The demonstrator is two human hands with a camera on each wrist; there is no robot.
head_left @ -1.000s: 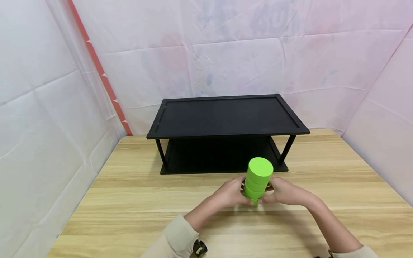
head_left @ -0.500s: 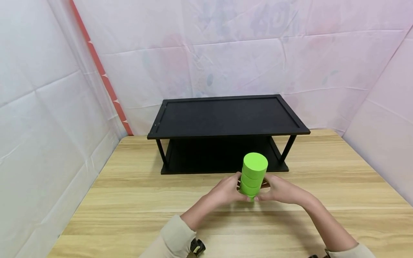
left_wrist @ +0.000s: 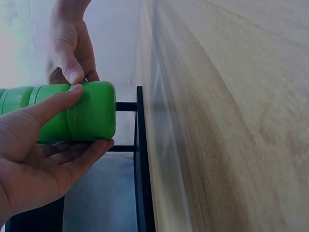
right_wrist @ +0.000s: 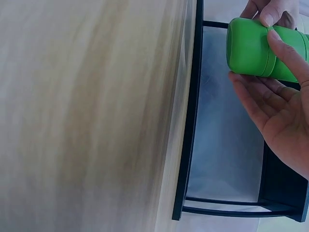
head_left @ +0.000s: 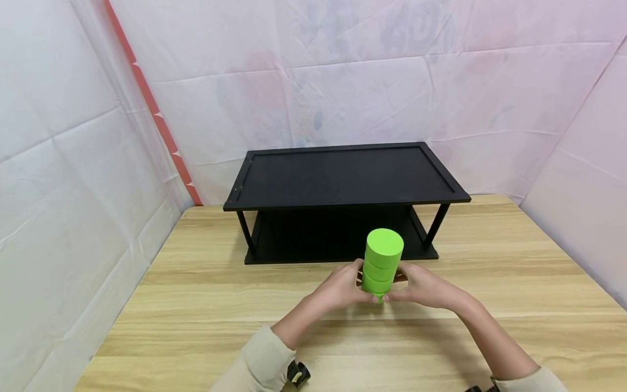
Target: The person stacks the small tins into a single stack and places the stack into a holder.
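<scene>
Both hands hold a bright green cylindrical container (head_left: 383, 247) with grooves around its body and a flat top. It stands nearly upright in the air, just in front of the black rack. My left hand (head_left: 338, 286) grips its left side and my right hand (head_left: 428, 286) its right side, thumbs toward me. In the left wrist view, the left hand (left_wrist: 34, 164) curls round the container (left_wrist: 96, 113), whose base is apart from the table. The right wrist view has the right hand (right_wrist: 285, 111) under the container (right_wrist: 248, 48), with the thumb on its other side.
A black two-tier rack (head_left: 348, 177) stands at the back of the wooden table (head_left: 196, 310). Its lower shelf (head_left: 313, 239) lies partly behind the container. White sheets (head_left: 362, 92) hang behind and at both sides of the table.
Both hands have carried the container a little to the left and slightly up in the head view, with the grip unchanged. The rack has not moved.
</scene>
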